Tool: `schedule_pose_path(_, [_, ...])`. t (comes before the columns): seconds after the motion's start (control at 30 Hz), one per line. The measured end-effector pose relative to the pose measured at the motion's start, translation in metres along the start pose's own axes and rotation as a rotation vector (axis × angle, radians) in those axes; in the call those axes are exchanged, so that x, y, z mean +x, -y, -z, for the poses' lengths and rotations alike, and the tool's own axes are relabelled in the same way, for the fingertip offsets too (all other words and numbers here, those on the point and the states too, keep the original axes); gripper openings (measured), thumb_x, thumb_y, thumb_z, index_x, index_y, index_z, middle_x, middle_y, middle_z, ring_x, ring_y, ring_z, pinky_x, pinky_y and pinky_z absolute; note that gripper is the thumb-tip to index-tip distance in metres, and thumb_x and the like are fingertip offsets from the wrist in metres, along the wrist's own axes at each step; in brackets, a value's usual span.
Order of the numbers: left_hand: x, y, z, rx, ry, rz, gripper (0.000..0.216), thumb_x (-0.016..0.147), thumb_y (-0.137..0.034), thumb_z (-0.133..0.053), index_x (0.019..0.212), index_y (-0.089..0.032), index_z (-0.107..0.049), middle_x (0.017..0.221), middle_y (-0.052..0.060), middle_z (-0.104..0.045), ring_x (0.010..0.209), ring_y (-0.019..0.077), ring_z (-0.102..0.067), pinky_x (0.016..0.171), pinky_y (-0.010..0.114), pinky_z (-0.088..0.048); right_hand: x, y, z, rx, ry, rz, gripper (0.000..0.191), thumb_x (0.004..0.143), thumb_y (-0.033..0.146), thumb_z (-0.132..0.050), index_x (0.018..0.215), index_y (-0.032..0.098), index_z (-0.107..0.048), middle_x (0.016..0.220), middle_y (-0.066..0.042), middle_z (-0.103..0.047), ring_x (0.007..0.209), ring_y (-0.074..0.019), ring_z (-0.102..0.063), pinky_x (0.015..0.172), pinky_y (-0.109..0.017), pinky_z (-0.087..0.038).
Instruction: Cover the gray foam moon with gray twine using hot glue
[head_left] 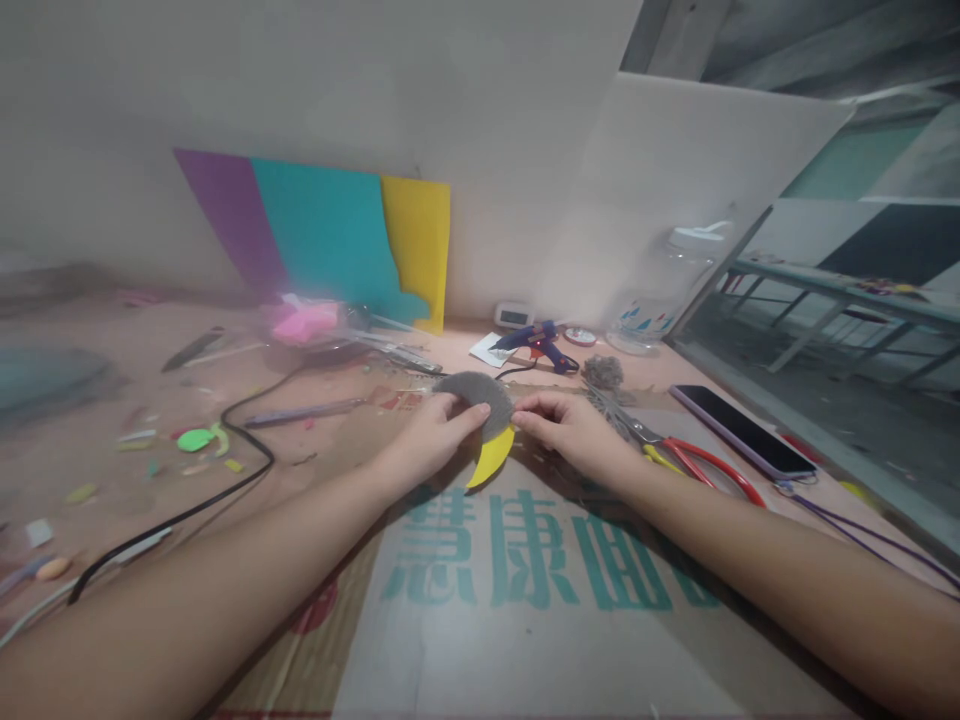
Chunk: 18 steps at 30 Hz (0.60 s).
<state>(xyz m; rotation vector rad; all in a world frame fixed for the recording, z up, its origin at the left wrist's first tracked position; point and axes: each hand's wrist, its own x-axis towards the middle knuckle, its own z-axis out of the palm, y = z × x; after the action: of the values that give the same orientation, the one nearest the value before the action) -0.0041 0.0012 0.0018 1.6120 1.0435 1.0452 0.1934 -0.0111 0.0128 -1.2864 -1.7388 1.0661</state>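
At centre of head view, just above printed sheet, both hands meet at grey disc with yellow crescent along lower edge. Left hand grips disc, thumb on top, seemingly to steady it; fingers underneath mostly hidden. Right hand, thumb and forefinger closed together, sits at disc's right edge, likely for fine control; cannot tell whether fingertips pinch it. Behind, on tabletop, glue gun lies nozzle over white paper, perhaps to catch drips. Scissors lie near right hand, presumably for easy reach.

One yellow piece, one phone
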Motion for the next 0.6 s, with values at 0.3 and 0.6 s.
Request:
schedule_pose_path(0.3, [-0.0024,0.0037,-0.0031,-0.001,0.121,-0.067,0.031,0.080,-0.044,-0.062,0.092,-0.015,-0.064,0.084,0.003,-0.067,0.073,0.0152,-0.060,0.065,0.025,-0.045,0.0003,0.0048,0.0013,0.193,-0.069,-0.024,0.034,0.075,0.050,-0.069,0.077,0.017,-0.061,0.054,0.007,-0.045,0.043,-0.0059,-0.034,0.043,-0.022,-0.021])
schedule_pose_path(0.6, [-0.0018,0.0039,-0.0005,-0.103,0.224,-0.096,0.021,0.079,-0.027,-0.064,0.096,-0.015,-0.066,0.098,0.006,-0.071,0.086,0.0168,-0.064,0.075,0.026,-0.049,0.0021,-0.0002,0.0025,0.365,-0.030,0.005,0.031,0.074,0.045,-0.073,0.077,0.017,-0.061,0.060,0.006,-0.048,0.043,-0.0048,-0.035,0.043,-0.023,-0.021])
